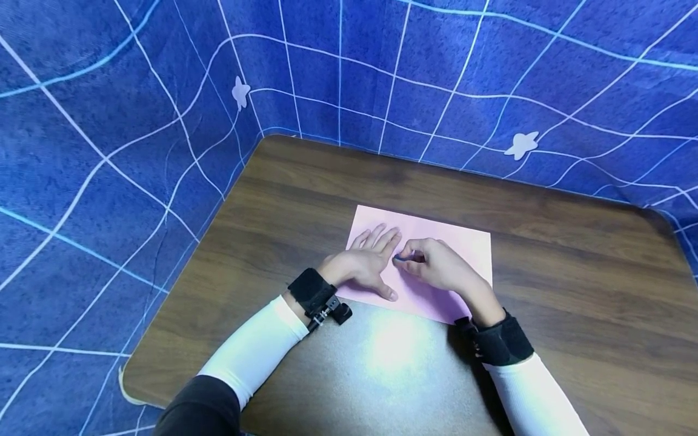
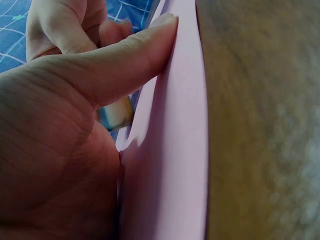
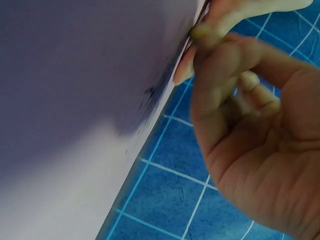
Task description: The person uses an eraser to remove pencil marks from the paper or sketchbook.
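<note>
A sheet of pink paper (image 1: pixel 420 224) lies on the wooden table. My left hand (image 1: pixel 366 264) rests on its left part with fingers spread and thumb pointing toward the near edge. Just to its right, my right hand (image 1: pixel 440 265) pinches a small block (image 1: pixel 401 258) between thumb and curled fingers, low over the middle of the sheet. Blue, white and yellowish bands show on this block in the left wrist view, partly hidden behind the left thumb (image 2: pixel 125 62). Dark streaky marks (image 3: pixel 157 92) show on the paper in the right wrist view, near the fingers.
The brown table (image 1: pixel 572 290) extends around the sheet, with a bright glare in front of it. A blue curtain (image 1: pixel 354 79) with white lines and starfish shapes hangs behind and at the left. Black straps with small cameras (image 1: pixel 313 292) wrap both wrists.
</note>
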Demonstrator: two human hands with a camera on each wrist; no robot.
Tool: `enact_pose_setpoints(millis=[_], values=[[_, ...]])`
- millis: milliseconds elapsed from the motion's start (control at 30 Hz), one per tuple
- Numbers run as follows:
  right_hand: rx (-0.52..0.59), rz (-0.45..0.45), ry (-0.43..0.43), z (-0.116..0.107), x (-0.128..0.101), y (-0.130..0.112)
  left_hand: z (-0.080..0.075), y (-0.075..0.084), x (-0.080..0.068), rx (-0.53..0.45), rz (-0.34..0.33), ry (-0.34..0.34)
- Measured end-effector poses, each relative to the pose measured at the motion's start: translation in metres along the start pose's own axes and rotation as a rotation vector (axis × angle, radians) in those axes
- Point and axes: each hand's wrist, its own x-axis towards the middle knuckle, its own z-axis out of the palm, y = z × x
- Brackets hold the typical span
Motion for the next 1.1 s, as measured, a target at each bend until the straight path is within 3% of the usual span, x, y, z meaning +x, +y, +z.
enact_pose_setpoints(millis=[167,267,400,600,700,900,1100], values=[[0.140,0.006,-0.164,-0.004,-0.007,0.003,0.001,0.000,0.002,-0.013,0.003,0.003],[0.142,0.014,-0.209,-0.006,-0.009,0.002,0.004,-0.002,0.006,-0.020,0.002,0.008],[0.090,0.062,-0.161,-0.005,-0.010,-0.001,0.007,-0.005,0.009,-0.007,-0.004,0.015],[0.007,0.135,0.034,0.002,-0.004,0.001,0.006,-0.004,0.006,0.021,-0.022,0.025],[-0.029,0.156,0.091,0.005,0.001,0.001,0.003,-0.002,0.003,0.020,-0.018,0.019],[-0.038,0.134,0.084,0.004,0.004,0.001,0.004,-0.003,0.004,0.020,-0.018,0.022],[0.048,0.069,-0.014,0.001,0.003,0.005,0.006,-0.003,0.004,0.020,-0.010,0.031]])
